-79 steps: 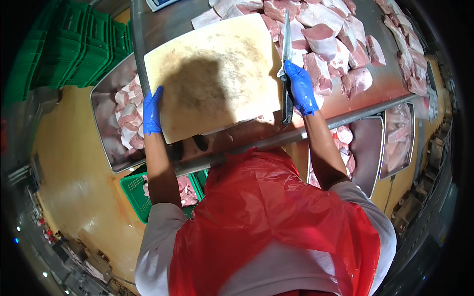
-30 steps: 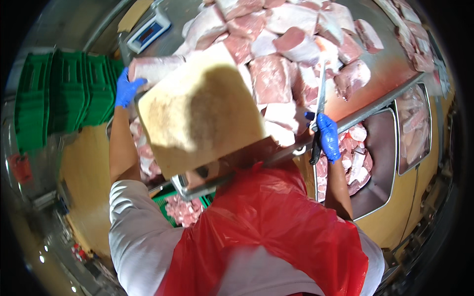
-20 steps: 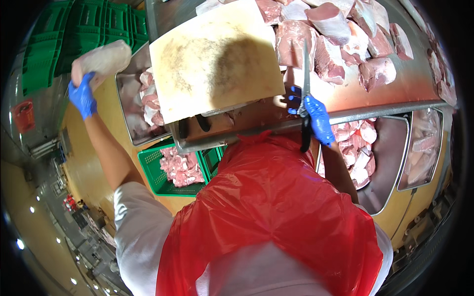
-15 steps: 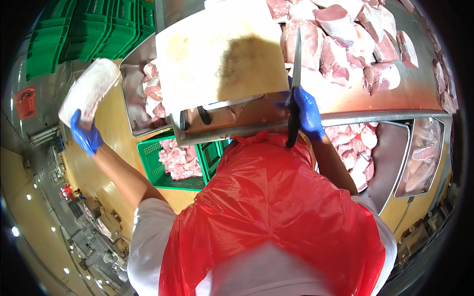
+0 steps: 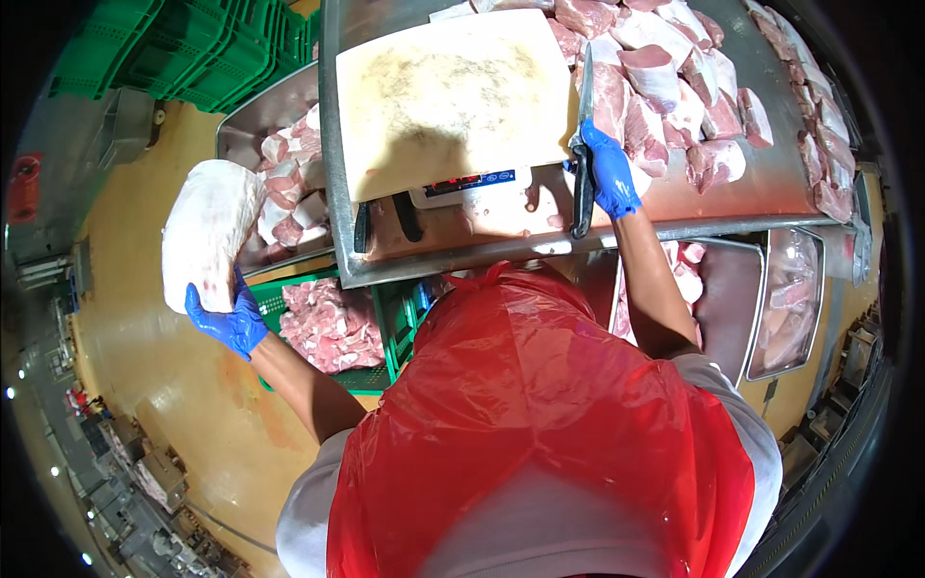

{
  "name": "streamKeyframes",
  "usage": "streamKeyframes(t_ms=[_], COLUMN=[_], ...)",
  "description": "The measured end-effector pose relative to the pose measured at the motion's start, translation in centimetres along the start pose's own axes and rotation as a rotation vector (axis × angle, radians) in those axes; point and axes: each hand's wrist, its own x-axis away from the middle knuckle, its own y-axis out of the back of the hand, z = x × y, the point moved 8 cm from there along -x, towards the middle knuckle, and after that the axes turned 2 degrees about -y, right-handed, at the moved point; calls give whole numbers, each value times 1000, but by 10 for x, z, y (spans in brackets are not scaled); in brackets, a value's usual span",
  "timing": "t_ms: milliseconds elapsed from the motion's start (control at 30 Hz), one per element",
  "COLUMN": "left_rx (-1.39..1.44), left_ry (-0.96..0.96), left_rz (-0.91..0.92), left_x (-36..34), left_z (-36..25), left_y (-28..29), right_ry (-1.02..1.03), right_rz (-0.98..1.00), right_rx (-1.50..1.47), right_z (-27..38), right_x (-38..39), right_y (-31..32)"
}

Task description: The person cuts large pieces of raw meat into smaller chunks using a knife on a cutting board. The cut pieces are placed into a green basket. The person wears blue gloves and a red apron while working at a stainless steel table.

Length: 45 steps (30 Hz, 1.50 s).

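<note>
- Pale, fat-covered slab of raw meat (image 5: 207, 231) — whitish with faint pink streaks, long and rounded — is held out to the person's left, above the tan floor (image 5: 164, 405) and beside a steel tray of pink meat pieces (image 5: 284, 178).
- Left hand (image 5: 229, 323), in a blue glove, grips the slab's lower end, fingers clamped on it.
- Right hand (image 5: 609, 173), also blue-gloved, has its fingers closed around the dark handle of a knife (image 5: 583, 135); the blade points away, along the right edge of the cream cutting board (image 5: 453, 91).
- Green crate (image 5: 332, 328) of meat cuts sits below the steel table (image 5: 694, 197) — more cuts lie piled on the table.
</note>
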Motion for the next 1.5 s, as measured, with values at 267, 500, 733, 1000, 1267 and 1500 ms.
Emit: streamKeyframes(t_ms=[267,500,733,1000,1267,1500], left_rx=[89,111,64,12,-5,-1580], left_ry=[95,201,411,820,908,31], left_rz=[125,286,422,539,488,1039], left_x=[-12,12,65,118,122,19], left_z=[13,46,120,246,270,221], left_y=[-13,-95,-164,-222,-245,-207], right_ry=[37,181,144,271,317,267], right_rz=[-26,1,46,-172,-238,-224], right_rx=[136,246,143,133,247,83], right_z=[-7,-3,-2,-1,-1,-15], right_x=[-8,-34,-24,-1,30,54], right_y=[-2,-3,-11,48,90,96])
